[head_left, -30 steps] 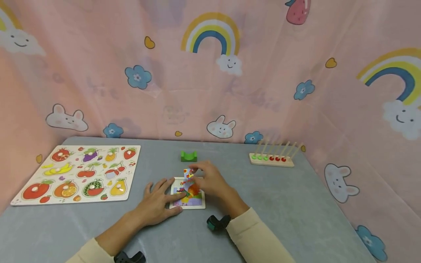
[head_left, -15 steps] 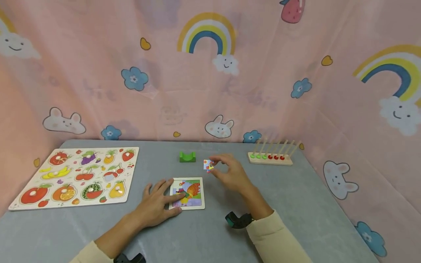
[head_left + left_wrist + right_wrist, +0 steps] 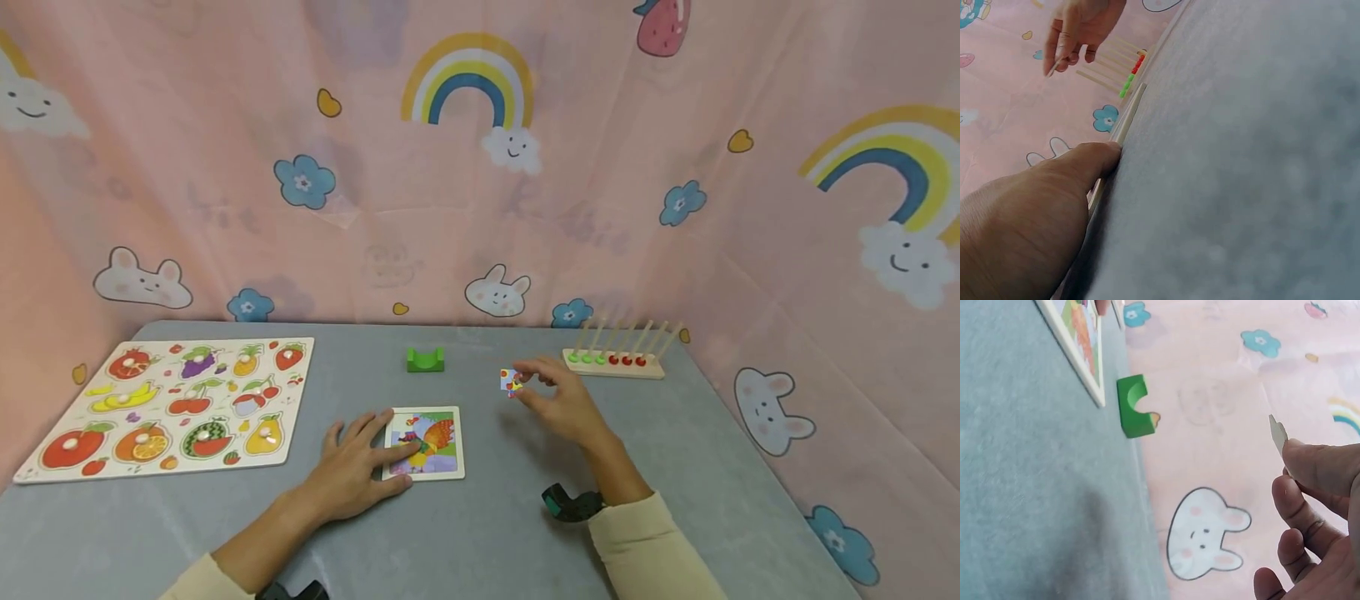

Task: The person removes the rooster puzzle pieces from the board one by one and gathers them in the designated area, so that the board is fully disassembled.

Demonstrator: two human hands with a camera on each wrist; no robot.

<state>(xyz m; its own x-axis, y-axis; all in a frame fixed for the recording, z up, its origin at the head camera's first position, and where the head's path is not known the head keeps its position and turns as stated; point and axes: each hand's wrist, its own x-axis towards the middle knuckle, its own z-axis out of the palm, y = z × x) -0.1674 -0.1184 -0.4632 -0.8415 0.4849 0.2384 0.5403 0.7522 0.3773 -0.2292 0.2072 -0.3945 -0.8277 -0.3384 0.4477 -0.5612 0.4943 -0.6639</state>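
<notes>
A thin picture-puzzle piece [image 3: 507, 382] is pinched between the thumb and index fingertip of the right hand [image 3: 558, 404], and most of it juts out past the fingers toward the left. The right wrist view catches it edge-on, clear of the counter [image 3: 480, 533]. With so little of it under the fingers, the piece could pivot or slip if the pinch loosened or one edge knocked something. Should it drop, it would probably lie flat just below them, and its thinness would make it awkward to get a nail under.

Left of those fingers and nearer the person, the framed puzzle [image 3: 461, 442] sits flat on the counter. The left hand [image 3: 352, 471] rests there with its fingers spread apart, the index finger across the picture and the thumb on the near rim. Since they cover only the left side, a push on the far right corner might swing the frame round. Dragging the index finger could also shift whatever lies beneath it; whether a gap is hidden there cannot be told.

The bead rack [image 3: 615, 365] stands beyond the right fingers and to their right, so a careless sweep that way could catch its upright pegs. The green block [image 3: 425, 361], farther off to their left, seems a smaller hazard.
</notes>
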